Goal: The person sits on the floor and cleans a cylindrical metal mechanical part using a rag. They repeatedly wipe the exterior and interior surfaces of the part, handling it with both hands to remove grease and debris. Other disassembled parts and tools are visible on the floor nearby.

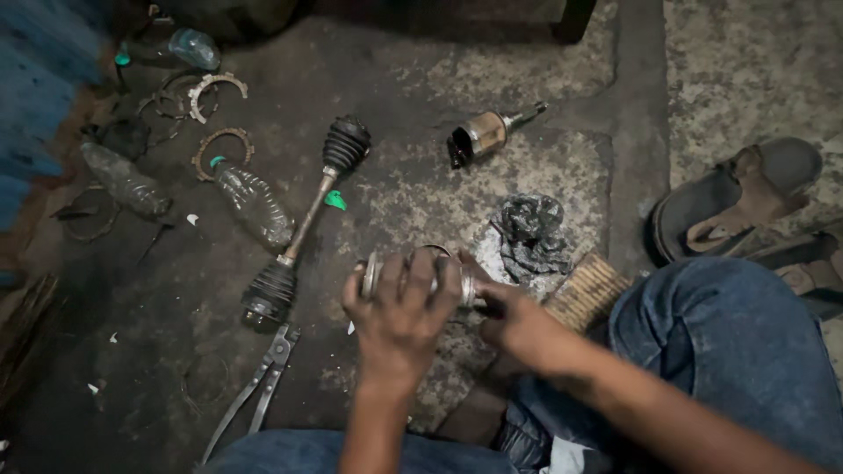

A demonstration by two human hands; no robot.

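Metal, greasy and round, the joint housing (420, 274) sits low over the oily floor (158, 351), with the left hand (399, 316) wrapped over its top, fingers closed around it. The right hand (518, 326) presses against its right end; whether it pinches anything there I cannot tell. Judging by the scene, work is midway: a whole axle shaft (303, 224) with both boots on lies to the left, pliers (259, 386) nearer, another joint (487, 133) farther off.

Both hands (457, 320) on metal joint (420, 274)
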